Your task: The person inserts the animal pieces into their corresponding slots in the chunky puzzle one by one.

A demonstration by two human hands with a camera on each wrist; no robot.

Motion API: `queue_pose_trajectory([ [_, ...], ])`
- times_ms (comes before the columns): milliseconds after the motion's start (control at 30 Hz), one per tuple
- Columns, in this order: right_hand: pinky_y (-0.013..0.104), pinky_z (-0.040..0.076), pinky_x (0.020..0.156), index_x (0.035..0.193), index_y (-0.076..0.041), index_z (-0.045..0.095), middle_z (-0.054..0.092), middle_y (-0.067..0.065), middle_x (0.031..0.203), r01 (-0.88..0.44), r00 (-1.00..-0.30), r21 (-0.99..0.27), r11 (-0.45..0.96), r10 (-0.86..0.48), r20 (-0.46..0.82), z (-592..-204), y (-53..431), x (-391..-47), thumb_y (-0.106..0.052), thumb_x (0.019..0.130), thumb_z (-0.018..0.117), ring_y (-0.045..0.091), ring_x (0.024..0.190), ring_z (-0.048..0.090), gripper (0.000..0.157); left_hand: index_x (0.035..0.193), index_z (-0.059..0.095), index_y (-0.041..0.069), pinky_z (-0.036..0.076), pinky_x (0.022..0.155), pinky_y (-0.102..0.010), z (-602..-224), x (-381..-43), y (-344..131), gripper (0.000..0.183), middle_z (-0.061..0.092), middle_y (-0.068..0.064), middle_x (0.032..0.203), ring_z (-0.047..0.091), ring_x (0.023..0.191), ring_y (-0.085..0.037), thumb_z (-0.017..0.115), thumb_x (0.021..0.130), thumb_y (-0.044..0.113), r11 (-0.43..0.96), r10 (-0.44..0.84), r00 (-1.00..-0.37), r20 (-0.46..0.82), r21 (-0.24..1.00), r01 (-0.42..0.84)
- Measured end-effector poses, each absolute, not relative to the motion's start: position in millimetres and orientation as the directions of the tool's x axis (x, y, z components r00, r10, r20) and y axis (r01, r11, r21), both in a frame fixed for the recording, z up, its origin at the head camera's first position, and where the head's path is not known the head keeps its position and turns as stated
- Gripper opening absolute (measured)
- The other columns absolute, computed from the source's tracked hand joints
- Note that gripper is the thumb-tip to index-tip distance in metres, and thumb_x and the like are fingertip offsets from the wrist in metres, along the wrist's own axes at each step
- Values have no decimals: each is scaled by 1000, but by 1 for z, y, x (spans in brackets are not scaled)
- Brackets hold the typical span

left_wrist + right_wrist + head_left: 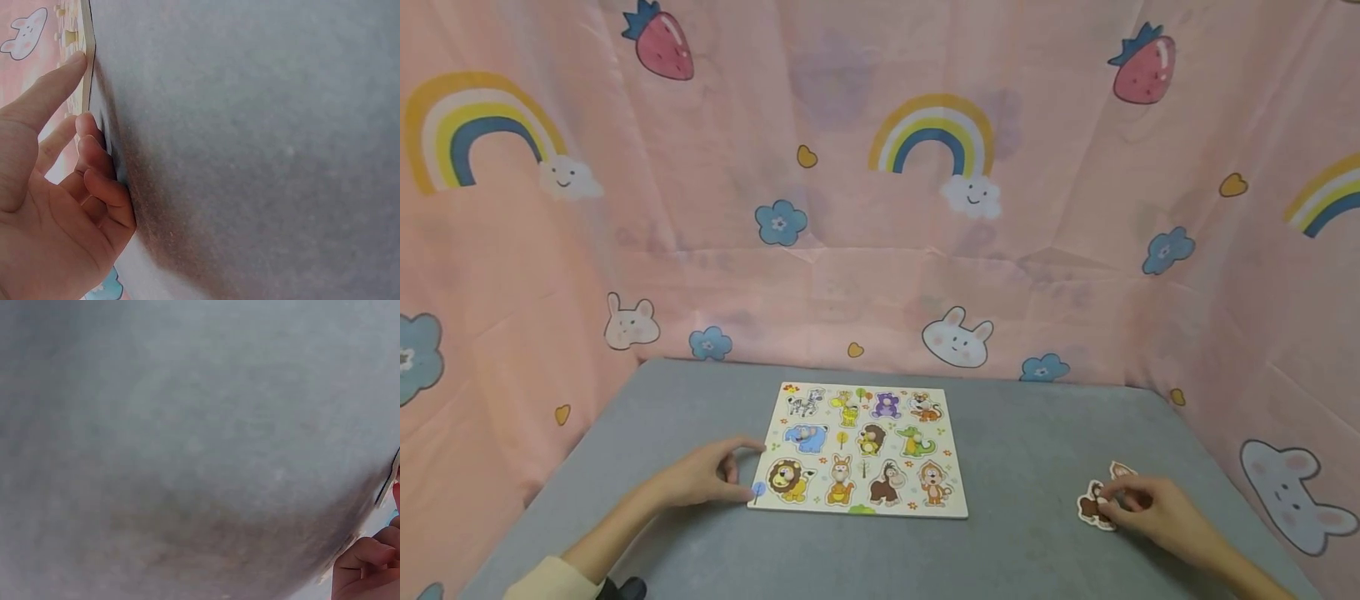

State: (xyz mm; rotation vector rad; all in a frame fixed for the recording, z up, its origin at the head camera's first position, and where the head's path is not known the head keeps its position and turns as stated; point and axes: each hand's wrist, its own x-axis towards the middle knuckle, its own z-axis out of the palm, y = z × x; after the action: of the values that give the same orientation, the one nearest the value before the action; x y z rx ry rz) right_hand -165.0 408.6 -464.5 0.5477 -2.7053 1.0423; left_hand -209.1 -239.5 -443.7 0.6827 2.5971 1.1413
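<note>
A white puzzle board (865, 510) printed with cartoon animals lies on the grey table. My left hand (711, 475) is at its left side, thumb and index finger touching the edge, the other fingers bent. In the left wrist view, the thumb (53, 90) meets the edge of the board (89, 44), where wooden knobs (69, 39) stick up. Off to the right, my right hand (1165, 512) pinches a brown animal puzzle piece (1091, 507) with a white border. Just behind it shows part of another piece (1122, 469), mostly covered by the fingers.
The grey tabletop (1022, 467) spreads around the board and between the two hands. A pink cloth (850, 283) printed with rainbows, strawberries and rabbits hangs behind and along both sides. A dark object (628, 587) sits by the left sleeve (553, 579).
</note>
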Motion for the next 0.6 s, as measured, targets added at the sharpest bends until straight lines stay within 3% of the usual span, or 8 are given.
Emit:
queue_pose_trajectory([
  [200,28,33,50,94,-13,76,40,-10,62,-309,-951,-617,724,-227,210,-454,399,-168,-13,91,78,3,54,34,4,137,56,2,40,57,-26,-443,-209,-238,65,57,0,75,50,64,-13,86,83,19,590,496,-868,-27,744,314],
  [300,28,33,50,96,-14,76,40,-8,62,-257,-966,-636,728,-183,181,-448,390,-171,-20,91,79,4,54,34,8,137,56,2,40,57,-26,-441,-209,-238,65,57,0,75,49,64,-13,86,83,18,590,494,-869,-29,746,310],
  [600,27,32,47,97,-14,77,36,-8,61,-319,-946,-693,647,-167,279,-439,362,-183,-21,90,80,4,53,31,10,138,56,2,40,57,-26,-441,-208,-238,65,57,0,74,49,63,-13,86,83,19,594,498,-867,-29,740,316],
])
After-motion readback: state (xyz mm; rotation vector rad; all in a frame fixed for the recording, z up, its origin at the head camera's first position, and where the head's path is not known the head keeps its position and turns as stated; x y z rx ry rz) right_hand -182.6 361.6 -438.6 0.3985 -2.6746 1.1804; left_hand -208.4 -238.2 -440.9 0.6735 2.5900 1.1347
